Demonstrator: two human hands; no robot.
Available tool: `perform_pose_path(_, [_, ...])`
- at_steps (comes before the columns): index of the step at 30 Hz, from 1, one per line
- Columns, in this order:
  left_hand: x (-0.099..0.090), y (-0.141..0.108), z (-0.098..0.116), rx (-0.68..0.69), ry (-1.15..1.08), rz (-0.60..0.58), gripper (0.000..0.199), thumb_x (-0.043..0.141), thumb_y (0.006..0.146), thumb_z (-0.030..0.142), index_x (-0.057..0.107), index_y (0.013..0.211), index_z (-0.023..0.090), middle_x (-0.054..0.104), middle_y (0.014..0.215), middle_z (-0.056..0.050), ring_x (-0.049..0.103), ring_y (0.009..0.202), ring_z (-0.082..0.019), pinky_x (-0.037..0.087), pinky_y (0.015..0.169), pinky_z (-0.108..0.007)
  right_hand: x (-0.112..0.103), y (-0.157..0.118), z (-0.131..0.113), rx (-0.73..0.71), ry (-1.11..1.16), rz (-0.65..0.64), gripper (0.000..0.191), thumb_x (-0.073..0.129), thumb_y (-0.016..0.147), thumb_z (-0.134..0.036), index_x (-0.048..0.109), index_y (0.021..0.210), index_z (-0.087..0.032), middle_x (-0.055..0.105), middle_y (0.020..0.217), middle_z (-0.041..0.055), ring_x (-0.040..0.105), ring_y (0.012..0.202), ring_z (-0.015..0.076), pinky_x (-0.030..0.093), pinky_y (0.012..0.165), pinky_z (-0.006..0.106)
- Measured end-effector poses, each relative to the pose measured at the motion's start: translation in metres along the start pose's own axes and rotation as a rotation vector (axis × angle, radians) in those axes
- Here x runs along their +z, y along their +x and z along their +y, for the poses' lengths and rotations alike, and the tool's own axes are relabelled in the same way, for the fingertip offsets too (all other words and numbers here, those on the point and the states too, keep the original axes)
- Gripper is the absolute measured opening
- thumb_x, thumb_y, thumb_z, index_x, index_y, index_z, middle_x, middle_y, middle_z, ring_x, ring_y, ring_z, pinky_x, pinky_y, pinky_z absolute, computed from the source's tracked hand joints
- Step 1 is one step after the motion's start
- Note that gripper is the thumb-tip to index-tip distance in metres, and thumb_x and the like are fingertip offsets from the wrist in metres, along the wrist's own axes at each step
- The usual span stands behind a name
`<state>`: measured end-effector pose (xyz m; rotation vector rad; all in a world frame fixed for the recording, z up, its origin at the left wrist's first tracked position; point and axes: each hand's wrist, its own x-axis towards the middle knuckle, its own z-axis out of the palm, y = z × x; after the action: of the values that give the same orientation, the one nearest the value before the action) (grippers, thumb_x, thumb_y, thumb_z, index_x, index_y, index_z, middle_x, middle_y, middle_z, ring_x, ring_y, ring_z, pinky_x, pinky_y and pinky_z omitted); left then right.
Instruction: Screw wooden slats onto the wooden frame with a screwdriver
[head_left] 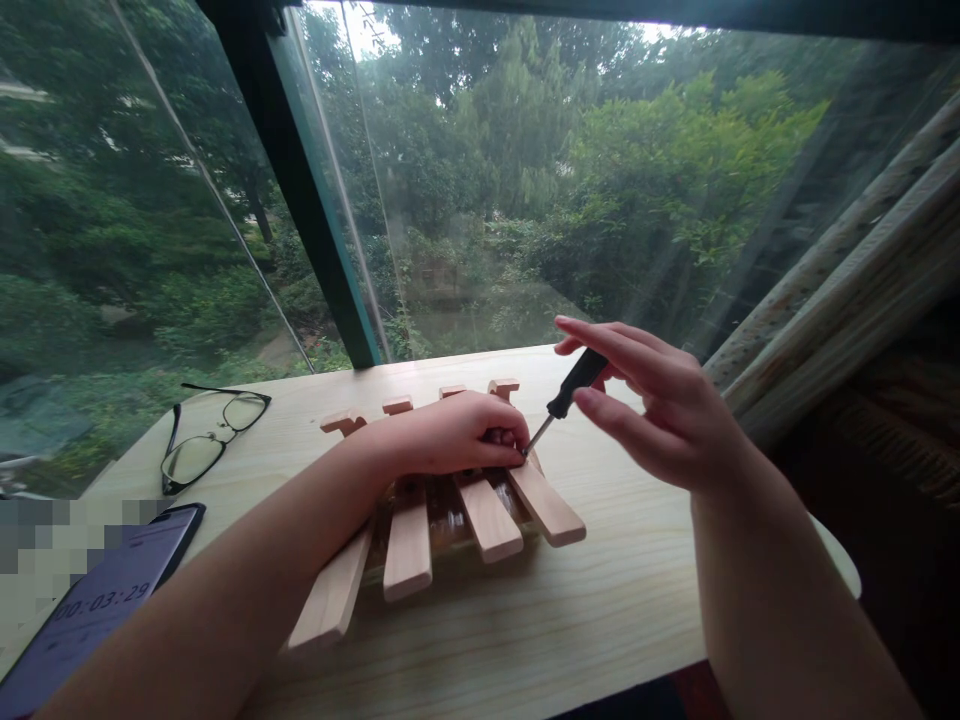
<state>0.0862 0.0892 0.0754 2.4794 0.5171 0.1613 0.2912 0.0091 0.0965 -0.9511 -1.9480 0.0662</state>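
A screwdriver with a black handle slants down to the left, its metal tip on the upper end of the rightmost wooden slat. My right hand has the handle between thumb and fingers, the index finger stretched out over its end. Curled at the tip is my left hand, its fingertips pressed together on the slat; whatever they pinch is too small to make out. Beneath my left wrist lie more pale slats, fanned out over a brownish, shiny piece that is mostly covered.
Glasses rest at the table's left, near a phone showing a timer. Small notched wooden ends stick up beyond my left hand. A window lies behind the pale wooden table, with a curtain at right.
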Motion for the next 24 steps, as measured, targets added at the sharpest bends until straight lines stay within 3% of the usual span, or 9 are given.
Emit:
perform_pose_path(2, [0.0,0.0,-0.001,0.003,-0.003,0.001,0.013,0.059,0.086,0.028,0.065,0.086,0.017,0.058,0.075,0.002,0.05,0.069,-0.01,0.038,0.063,-0.02,-0.012,-0.003,-0.001,0.077,0.092,-0.096,0.043,0.053,0.09,-0.028,0.058,0.132,-0.025,0.07,0.105,0.0068,0.061,0.07,0.0123,0.052,0.06,0.026])
perform_pose_path(4, [0.0,0.0,-0.002,0.004,-0.009,0.006,0.013,0.059,0.086,0.028,0.066,0.087,0.017,0.059,0.075,0.002,0.051,0.069,-0.01,0.038,0.063,-0.02,-0.018,-0.005,0.0,0.15,0.1,-0.107,0.039,0.056,0.089,-0.029,0.063,0.127,-0.022,0.072,0.088,0.0047,0.059,0.059,0.0107,0.049,0.053,0.024])
perform_pose_path(7, [0.001,0.001,-0.002,0.012,-0.013,0.006,0.013,0.059,0.086,0.027,0.067,0.09,0.017,0.06,0.077,0.002,0.052,0.071,-0.01,0.04,0.065,-0.02,-0.016,-0.005,0.003,0.205,-0.023,0.0,0.028,0.065,0.083,-0.032,0.073,0.105,-0.017,0.062,0.057,-0.0005,0.052,0.045,0.0085,0.041,0.043,0.022])
perform_pose_path(9, [0.001,0.001,-0.002,0.017,-0.015,0.007,0.014,0.059,0.085,0.027,0.068,0.091,0.017,0.061,0.078,0.001,0.053,0.072,-0.011,0.04,0.065,-0.02,-0.011,-0.003,0.005,0.193,-0.098,0.069,0.024,0.067,0.082,-0.033,0.075,0.096,-0.016,0.059,0.051,-0.0016,0.05,0.043,0.0082,0.039,0.042,0.022])
perform_pose_path(12, [0.001,0.001,-0.003,0.021,-0.021,0.016,0.014,0.06,0.085,0.027,0.068,0.091,0.017,0.061,0.079,0.001,0.054,0.072,-0.011,0.041,0.066,-0.02,-0.008,-0.001,0.007,0.15,-0.137,0.082,0.025,0.066,0.082,-0.035,0.076,0.094,-0.016,0.062,0.055,0.0003,0.052,0.045,0.009,0.04,0.044,0.023])
perform_pose_path(15, [0.001,0.0,-0.003,0.024,-0.027,0.016,0.014,0.06,0.085,0.026,0.068,0.091,0.017,0.061,0.078,0.001,0.054,0.072,-0.011,0.041,0.065,-0.02,-0.017,-0.002,0.008,0.174,-0.078,-0.035,0.035,0.065,0.082,-0.035,0.071,0.111,-0.017,0.072,0.076,0.0048,0.06,0.055,0.0122,0.048,0.05,0.024])
perform_pose_path(17, [0.001,0.0,-0.003,0.022,-0.025,0.013,0.014,0.06,0.085,0.026,0.068,0.092,0.017,0.062,0.079,0.001,0.054,0.073,-0.011,0.04,0.065,-0.02,-0.027,-0.004,0.006,0.211,-0.029,-0.112,0.038,0.065,0.081,-0.037,0.069,0.114,-0.019,0.073,0.079,0.0051,0.063,0.058,0.0139,0.05,0.052,0.025])
perform_pose_path(21, [0.0,0.0,-0.002,-0.005,0.002,0.004,0.015,0.06,0.085,0.026,0.068,0.094,0.017,0.065,0.085,-0.001,0.056,0.077,-0.012,0.041,0.068,-0.02,-0.039,-0.008,-0.007,0.197,-0.137,-0.174,0.028,0.072,0.074,-0.045,0.067,0.066,-0.019,0.054,0.046,-0.0024,0.047,0.041,0.009,0.035,0.037,0.021])
perform_pose_path(24, [-0.001,0.001,0.0,-0.02,0.033,-0.011,0.015,0.06,0.086,0.025,0.068,0.096,0.017,0.066,0.085,-0.001,0.057,0.077,-0.013,0.041,0.069,-0.021,-0.033,-0.013,-0.017,0.123,-0.25,-0.096,0.028,0.07,0.077,-0.043,0.065,0.062,-0.02,0.047,0.044,-0.0037,0.039,0.04,0.0072,0.031,0.037,0.022])
